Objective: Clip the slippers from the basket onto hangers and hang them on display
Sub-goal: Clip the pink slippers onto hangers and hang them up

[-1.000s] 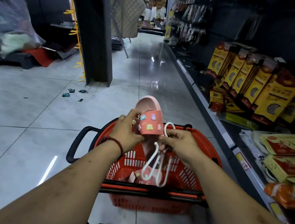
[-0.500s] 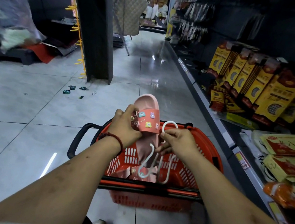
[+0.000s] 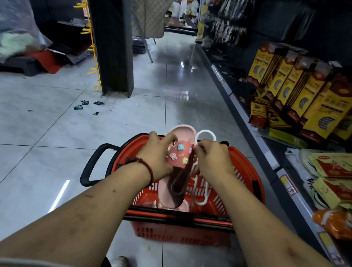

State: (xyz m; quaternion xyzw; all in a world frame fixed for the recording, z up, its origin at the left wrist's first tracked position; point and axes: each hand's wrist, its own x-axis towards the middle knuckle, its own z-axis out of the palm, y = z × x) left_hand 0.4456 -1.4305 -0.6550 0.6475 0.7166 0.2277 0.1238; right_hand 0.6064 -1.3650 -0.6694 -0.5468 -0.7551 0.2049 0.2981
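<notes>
- Left hand (image 3: 156, 155) gripped the pink slipper (image 3: 176, 169) by its strap, above the red basket (image 3: 250, 187).
- Right hand (image 3: 212, 160) pinched the white hanger (image 3: 200, 191) against the slipper's right edge.
- Tiled floor (image 3: 37, 138) lay open to the left; the shelf (image 3: 281, 168) edge ran close on the right.
- More pink slippers (image 3: 185, 206) lay inside the basket.

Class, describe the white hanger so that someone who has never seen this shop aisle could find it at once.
Find the red basket on the tiled floor beside the shelves. Above it, two hands hold a pink slipper. The white hanger sits against the slipper's right edge under the right hand: thin white plastic, with a round hook.
</notes>
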